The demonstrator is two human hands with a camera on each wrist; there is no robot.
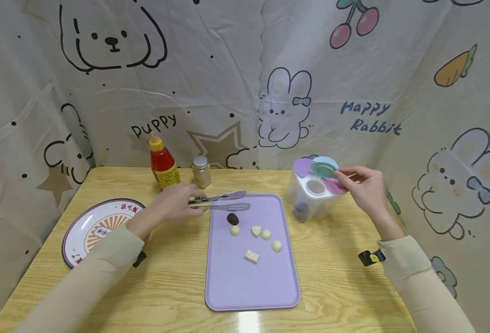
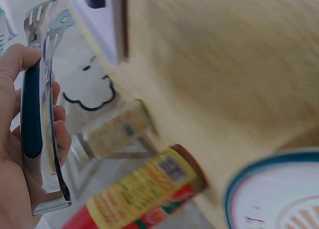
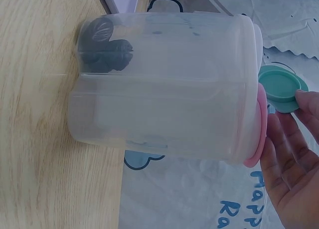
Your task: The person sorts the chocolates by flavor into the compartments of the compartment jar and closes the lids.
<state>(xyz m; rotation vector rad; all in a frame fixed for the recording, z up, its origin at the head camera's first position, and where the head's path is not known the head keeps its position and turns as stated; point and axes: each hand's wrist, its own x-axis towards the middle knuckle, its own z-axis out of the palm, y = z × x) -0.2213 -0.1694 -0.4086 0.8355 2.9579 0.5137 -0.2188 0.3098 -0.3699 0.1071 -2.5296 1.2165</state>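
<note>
In my left hand (image 1: 176, 201) I grip metal tongs (image 1: 234, 207) with dark handle pads; their tips reach over the far left corner of a lilac tray (image 1: 253, 286). On that tray lie a dark oval piece (image 1: 232, 219), several small white pieces (image 1: 256, 230) and a white rectangular block (image 1: 251, 256). My right hand (image 1: 365, 188) pinches a round green lid (image 3: 280, 85) between thumb and fingers. The lid is raised beside an uncovered round opening (image 1: 315, 187) on top of a translucent container (image 3: 169, 109). Dark lumps (image 3: 104, 49) sit low inside the container.
A patterned plate (image 1: 71, 229) lies on the left, partly behind my left forearm. A red sauce bottle (image 1: 162, 164) and a small shaker jar (image 1: 201, 173) stand along the back. Purple (image 1: 303, 167), pink and blue lids cover other parts of the container top. A printed cloth hangs behind the table.
</note>
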